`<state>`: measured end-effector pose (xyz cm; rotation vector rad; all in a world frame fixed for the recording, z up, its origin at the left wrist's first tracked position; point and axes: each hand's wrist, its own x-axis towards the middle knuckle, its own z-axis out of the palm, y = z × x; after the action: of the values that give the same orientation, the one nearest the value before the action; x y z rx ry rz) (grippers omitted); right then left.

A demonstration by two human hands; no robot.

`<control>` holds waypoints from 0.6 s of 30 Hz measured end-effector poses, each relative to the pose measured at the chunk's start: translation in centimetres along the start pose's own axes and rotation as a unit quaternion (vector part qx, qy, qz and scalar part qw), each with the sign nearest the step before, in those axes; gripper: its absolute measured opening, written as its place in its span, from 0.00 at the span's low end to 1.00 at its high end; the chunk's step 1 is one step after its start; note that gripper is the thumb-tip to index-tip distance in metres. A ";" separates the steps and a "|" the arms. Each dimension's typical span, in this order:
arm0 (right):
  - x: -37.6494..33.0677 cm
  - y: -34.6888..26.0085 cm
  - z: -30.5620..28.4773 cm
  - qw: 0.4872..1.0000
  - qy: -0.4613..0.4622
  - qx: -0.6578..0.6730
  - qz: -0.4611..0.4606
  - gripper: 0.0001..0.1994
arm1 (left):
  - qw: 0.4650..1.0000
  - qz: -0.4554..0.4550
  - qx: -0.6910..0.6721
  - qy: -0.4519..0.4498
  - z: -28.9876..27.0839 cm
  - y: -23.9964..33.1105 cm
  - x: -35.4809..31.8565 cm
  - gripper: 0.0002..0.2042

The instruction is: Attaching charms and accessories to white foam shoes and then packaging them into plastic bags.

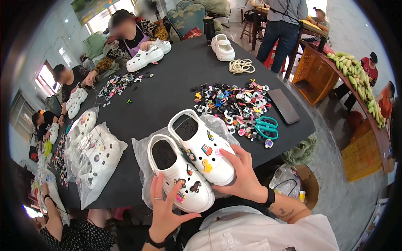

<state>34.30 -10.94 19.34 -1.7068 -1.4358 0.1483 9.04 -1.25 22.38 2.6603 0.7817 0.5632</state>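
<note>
Two white clogs with small coloured charms lie side by side on a clear plastic bag at the near edge of the black table. My right hand grips the toe end of the right clog. My left hand has its fingers spread and rests against the toe of the left clog, without closing on it. A pile of loose colourful charms lies beyond the clogs, with teal scissors at its near side.
A dark phone lies right of the charms, a coil of cord and another white clog farther back. Bagged clogs sit at my left. Other people work around the table; bananas line a right-hand counter.
</note>
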 end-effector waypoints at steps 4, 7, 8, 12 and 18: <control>0.6 1.5 -1.0 0.999 -0.028 0.035 -0.013 0.45 | 0.981 0.006 -0.147 0.125 3.2 -3.4 0.1 0.51; 1.9 3.9 -2.9 0.982 -0.092 0.166 0.023 0.28 | 0.976 0.012 -0.159 0.145 4.4 -5.1 0.6 0.52; 2.5 4.8 -3.5 0.986 -0.086 0.138 0.040 0.24 | 0.971 0.022 -0.176 0.163 4.9 -5.3 0.8 0.52; 4.8 7.4 -4.8 0.998 -0.032 0.027 0.052 0.15 | 0.962 0.031 -0.194 0.192 6.2 -5.7 1.1 0.51; 6.4 8.6 -4.5 0.997 -0.040 -0.015 0.058 0.18 | 0.961 0.022 -0.191 0.199 6.4 -5.9 0.8 0.51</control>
<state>45.42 -7.47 19.03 -1.8273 -1.4039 0.2629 9.85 2.80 14.67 2.2383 0.6335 1.1582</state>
